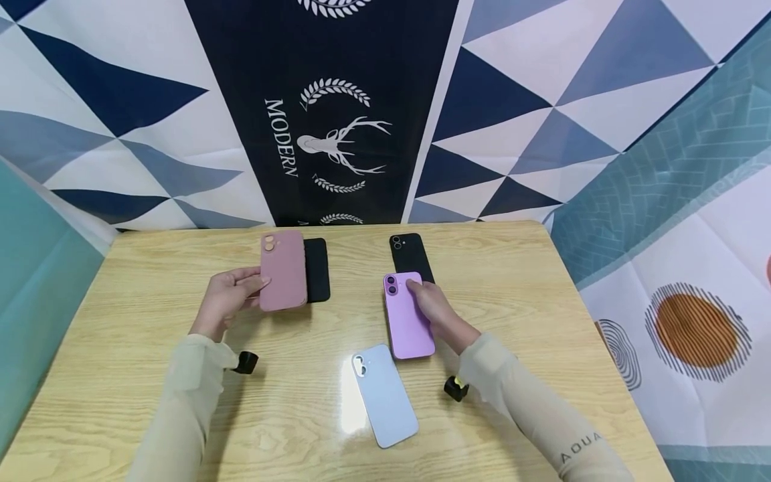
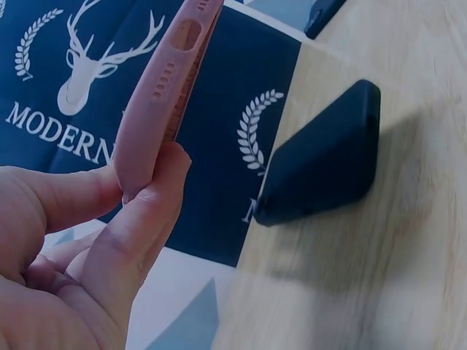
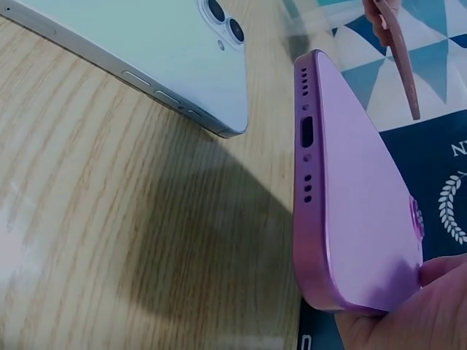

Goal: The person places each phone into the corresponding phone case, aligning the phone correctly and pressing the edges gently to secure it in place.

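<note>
My left hand [image 1: 225,294] pinches a pink phone case [image 1: 286,271] by its left edge, thumb on the back and fingers behind. Slots and a port hole show along the end of the pink case [image 2: 164,95] in the left wrist view. My right hand [image 1: 442,314] grips a purple phone [image 1: 409,328] from the right, its thumb on the back near the camera lenses. In the right wrist view the bottom of the purple phone [image 3: 310,182], with its charging port, faces the camera. A light blue phone [image 1: 387,402] lies back up on the table, nearer the front.
Partly covered by the pink case in the head view, a black phone-shaped slab [image 1: 318,271] lies on the wooden table [image 1: 144,375]. Behind the purple phone is a black phone [image 1: 412,254] with two lenses. Patterned cloth [image 1: 494,120] hangs along the table's back edge.
</note>
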A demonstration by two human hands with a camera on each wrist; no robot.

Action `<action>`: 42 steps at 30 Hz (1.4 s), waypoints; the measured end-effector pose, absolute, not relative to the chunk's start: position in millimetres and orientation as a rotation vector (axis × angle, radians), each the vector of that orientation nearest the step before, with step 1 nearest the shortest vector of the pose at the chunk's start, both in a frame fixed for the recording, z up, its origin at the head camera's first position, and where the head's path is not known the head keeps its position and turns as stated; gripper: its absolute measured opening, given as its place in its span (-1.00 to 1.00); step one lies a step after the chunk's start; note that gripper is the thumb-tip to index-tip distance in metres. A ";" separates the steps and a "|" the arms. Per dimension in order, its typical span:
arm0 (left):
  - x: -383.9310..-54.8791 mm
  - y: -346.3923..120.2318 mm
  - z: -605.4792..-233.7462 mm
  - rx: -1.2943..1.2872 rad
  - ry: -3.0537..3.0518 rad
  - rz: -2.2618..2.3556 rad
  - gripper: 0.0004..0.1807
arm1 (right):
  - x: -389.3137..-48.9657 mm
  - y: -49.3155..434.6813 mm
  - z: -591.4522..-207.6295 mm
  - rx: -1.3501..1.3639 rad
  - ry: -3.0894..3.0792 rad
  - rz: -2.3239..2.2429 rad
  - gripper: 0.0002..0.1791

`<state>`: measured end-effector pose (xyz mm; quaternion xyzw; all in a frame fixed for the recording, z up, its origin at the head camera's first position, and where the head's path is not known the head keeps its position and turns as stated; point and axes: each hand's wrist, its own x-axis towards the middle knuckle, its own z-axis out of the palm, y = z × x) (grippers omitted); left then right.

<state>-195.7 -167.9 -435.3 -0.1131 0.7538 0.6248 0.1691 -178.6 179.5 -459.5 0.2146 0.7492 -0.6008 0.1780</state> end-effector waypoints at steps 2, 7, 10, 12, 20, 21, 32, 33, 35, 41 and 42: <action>-195.5 -165.8 -433.9 -0.312 2.140 1.787 -0.42 | -179.4 179.4 -458.5 0.604 2.111 -1.712 -0.62; -195.2 -159.7 -432.1 -0.293 2.122 1.802 -0.42 | -181.6 178.4 -456.1 0.606 2.099 -1.723 -0.67; -195.4 -156.4 -431.8 -0.292 2.119 1.801 -0.43 | -182.9 178.0 -454.5 0.609 2.112 -1.704 -0.64; -195.4 -154.1 -431.6 -0.291 2.124 1.798 -0.44 | -183.8 178.0 -453.6 0.605 2.123 -1.691 -0.59; -193.7 -145.4 -430.8 -0.272 2.088 1.828 -0.45 | -189.2 174.7 -449.2 0.614 2.130 -1.676 -0.56; -193.3 -144.2 -430.7 -0.266 2.085 1.830 -0.45 | -189.7 174.1 -448.7 0.611 2.128 -1.682 -0.57; -194.7 -127.3 -431.5 -0.258 2.074 1.786 -0.49 | -195.1 164.1 -447.4 0.632 2.080 -1.726 -0.64; -194.9 -125.5 -431.7 -0.255 2.073 1.785 -0.50 | -195.8 163.0 -447.3 0.636 2.078 -1.726 -0.65; -195.4 -122.6 -432.5 -0.256 2.080 1.776 -0.50 | -197.2 161.0 -446.8 0.634 2.083 -1.721 -0.65; -195.6 -115.2 -432.0 -0.246 2.091 1.768 -0.50 | -200.4 157.8 -445.4 0.637 2.105 -1.705 -0.64; -195.4 -114.4 -431.9 -0.246 2.088 1.772 -0.50 | -200.7 157.4 -445.1 0.638 2.105 -1.706 -0.63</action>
